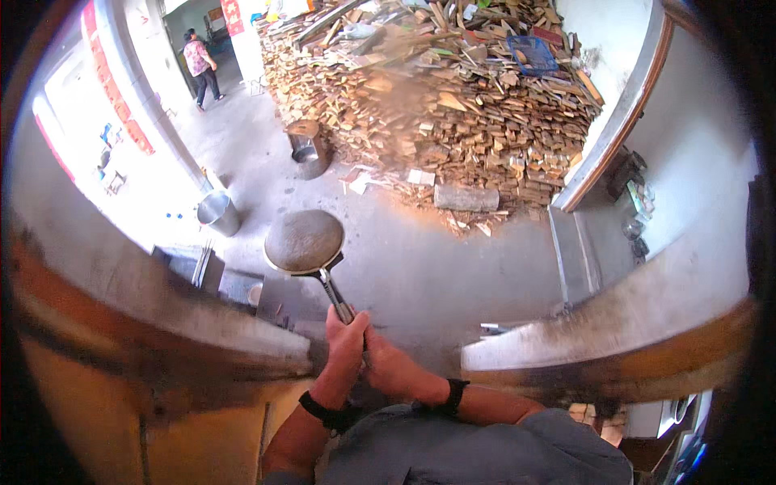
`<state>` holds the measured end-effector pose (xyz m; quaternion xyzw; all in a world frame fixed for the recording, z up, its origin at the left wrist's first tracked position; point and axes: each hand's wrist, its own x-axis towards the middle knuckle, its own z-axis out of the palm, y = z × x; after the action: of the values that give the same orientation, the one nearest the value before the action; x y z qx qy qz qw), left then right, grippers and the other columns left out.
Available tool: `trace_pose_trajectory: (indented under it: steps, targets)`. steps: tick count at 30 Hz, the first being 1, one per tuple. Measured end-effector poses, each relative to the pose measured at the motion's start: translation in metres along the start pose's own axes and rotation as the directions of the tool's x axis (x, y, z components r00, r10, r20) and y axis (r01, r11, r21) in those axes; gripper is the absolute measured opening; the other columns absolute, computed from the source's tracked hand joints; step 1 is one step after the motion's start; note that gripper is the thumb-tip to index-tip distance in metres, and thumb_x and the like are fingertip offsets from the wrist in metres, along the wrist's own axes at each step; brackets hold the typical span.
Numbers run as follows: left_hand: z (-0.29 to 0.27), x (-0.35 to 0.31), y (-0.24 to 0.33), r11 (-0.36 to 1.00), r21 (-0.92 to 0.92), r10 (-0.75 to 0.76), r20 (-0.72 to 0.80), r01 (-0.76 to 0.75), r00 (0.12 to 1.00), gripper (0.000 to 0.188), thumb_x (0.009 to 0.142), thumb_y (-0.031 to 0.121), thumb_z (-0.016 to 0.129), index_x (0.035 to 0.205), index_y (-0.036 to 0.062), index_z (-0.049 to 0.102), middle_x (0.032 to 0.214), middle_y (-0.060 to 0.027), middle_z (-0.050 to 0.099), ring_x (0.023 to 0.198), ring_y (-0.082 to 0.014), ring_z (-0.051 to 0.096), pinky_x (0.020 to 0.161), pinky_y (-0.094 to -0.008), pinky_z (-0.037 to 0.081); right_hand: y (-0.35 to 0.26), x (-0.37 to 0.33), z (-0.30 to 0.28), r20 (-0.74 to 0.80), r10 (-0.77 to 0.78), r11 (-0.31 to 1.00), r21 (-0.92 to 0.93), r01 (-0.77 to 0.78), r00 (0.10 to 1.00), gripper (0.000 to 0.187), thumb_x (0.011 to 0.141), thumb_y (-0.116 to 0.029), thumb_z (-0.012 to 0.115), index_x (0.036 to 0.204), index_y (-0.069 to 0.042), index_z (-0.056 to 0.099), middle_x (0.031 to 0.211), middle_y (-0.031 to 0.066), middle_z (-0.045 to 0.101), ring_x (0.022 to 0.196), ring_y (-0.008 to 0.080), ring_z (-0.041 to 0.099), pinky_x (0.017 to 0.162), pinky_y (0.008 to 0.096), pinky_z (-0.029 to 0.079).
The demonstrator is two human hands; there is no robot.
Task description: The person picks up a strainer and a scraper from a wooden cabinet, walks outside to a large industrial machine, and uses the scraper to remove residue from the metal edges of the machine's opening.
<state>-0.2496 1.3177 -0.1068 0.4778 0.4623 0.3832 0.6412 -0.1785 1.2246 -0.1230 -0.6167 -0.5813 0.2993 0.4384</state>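
A round frying pan point(305, 241) with a grey-brown, worn-looking face and a pale rim is held out in front of me. Its dark handle point(335, 297) runs back toward my body. My left hand point(345, 343) is closed around the handle, its thumb lying along the top. Just behind and to the right, my right hand point(390, 368) also closes on the handle's rear end, touching the left; its fingers are partly hidden. Nothing lies in the pan that I can make out. Each wrist wears a black band.
A large pile of split firewood point(485, 113) fills the far side, with a log point(466, 198) at its foot and a blue basket point(533, 56) on top. A metal bucket point(218, 212) and a small stove-like container point(307, 152) stand on the floor. A person point(200, 69) walks far left.
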Motion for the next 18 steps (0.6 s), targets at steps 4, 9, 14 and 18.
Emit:
trace_pose_trajectory:
  steps: [4,9,14,18]
  targets:
    - [-0.001,0.092,0.033,0.997,-0.055,-0.051,0.056,0.054,0.997,0.02,0.081,0.006,0.063,0.089,0.0066,0.044,0.075,0.0001,0.047,0.062,-0.0094,0.047,0.053,-0.0256,0.041,0.017,0.093,-0.001,0.0,0.039,0.993,-0.109,-0.038,0.999,0.06,0.08,-0.008,0.053,0.133,0.006,0.028,0.117,0.032,0.05,0.106,0.0457,0.05,0.088,0.0469,0.043]
    - [-0.018,0.221,0.054,0.99,-0.134,-0.026,0.174,0.05,0.984,0.018,0.084,0.009,0.065,0.085,0.0071,0.047,0.065,0.0003,0.05,0.052,-0.0091,0.048,0.047,-0.0236,0.041,0.03,0.216,-0.002,-0.075,-0.022,1.0,-0.002,0.022,0.997,0.076,0.072,-0.004,0.053,0.139,0.008,0.019,0.115,0.0326,0.05,0.103,0.0462,0.052,0.09,0.0456,0.044]
    - [-0.025,0.333,0.079,0.98,-0.178,-0.034,0.277,0.087,0.96,0.017,0.087,0.018,0.062,0.087,0.0068,0.049,0.067,-0.0007,0.051,0.052,-0.0097,0.049,0.047,-0.0234,0.042,0.053,0.334,-0.016,-0.126,-0.016,0.998,0.053,0.023,0.992,0.078,0.068,0.001,0.055,0.138,0.006,0.024,0.11,0.0302,0.054,0.097,0.0418,0.058,0.083,0.042,0.047]
    - [-0.039,0.423,0.086,0.96,-0.264,-0.04,0.185,0.088,0.982,0.019,0.088,0.021,0.06,0.088,0.0066,0.049,0.067,-0.0025,0.051,0.051,-0.0123,0.05,0.045,-0.0274,0.045,0.08,0.432,-0.011,-0.063,-0.03,0.993,0.114,0.037,0.998,0.076,0.069,0.001,0.055,0.139,0.004,0.026,0.099,0.0223,0.059,0.082,0.0329,0.062,0.074,0.0359,0.05]
